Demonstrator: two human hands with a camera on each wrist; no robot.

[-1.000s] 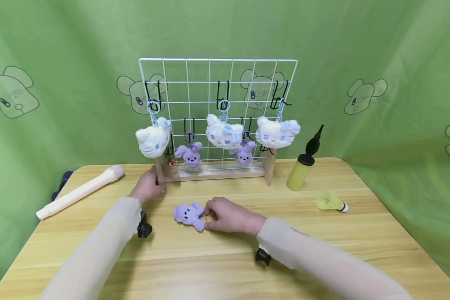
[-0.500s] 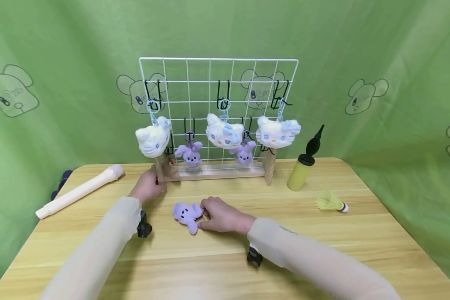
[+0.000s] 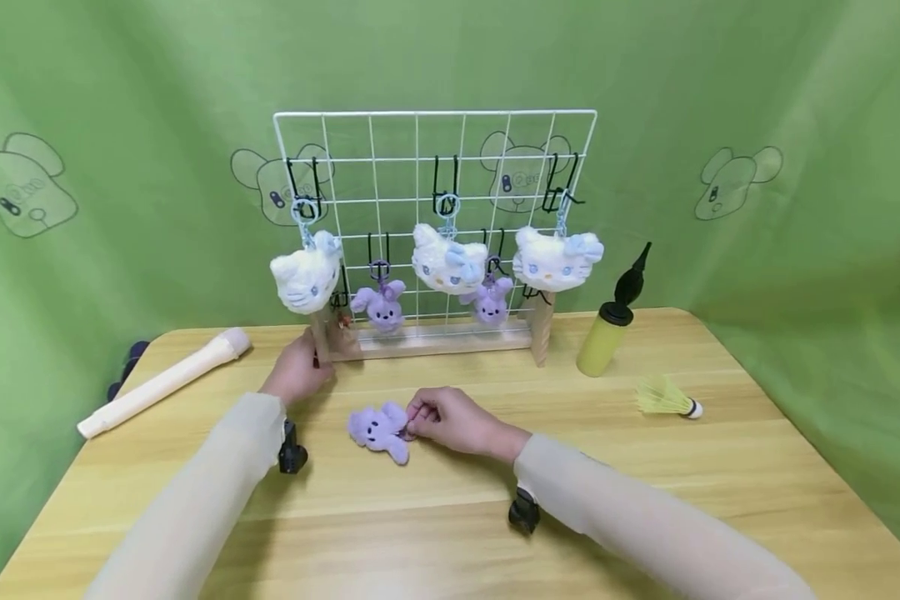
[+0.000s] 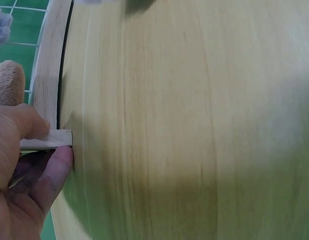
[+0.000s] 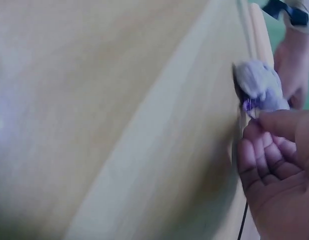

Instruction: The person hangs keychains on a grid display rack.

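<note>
A purple plush bunny keychain (image 3: 376, 430) lies on the table in front of the rack. My right hand (image 3: 459, 422) pinches its ring between thumb and forefinger, on the plush's right side. In the right wrist view the plush (image 5: 259, 82) hangs off the fingertips, with the purple metal ring (image 5: 249, 105) partly covered by them. My left hand (image 3: 297, 372) grips the left wooden foot (image 4: 59, 136) of the white wire grid rack (image 3: 417, 158), thumb on one side and fingers on the other.
On the rack's black hooks hang white cat plushes (image 3: 450, 260) with blue bows, and two purple bunny plushes (image 3: 385, 308). A pale tube (image 3: 168, 379) lies at left. A yellow hand pump (image 3: 598, 344) stands at right, near a yellow shuttlecock (image 3: 666, 400).
My right hand moved left against the plush, then back right, now pinching the ring. The plush shifted slightly left and back with it. My left hand stayed on the rack foot.
</note>
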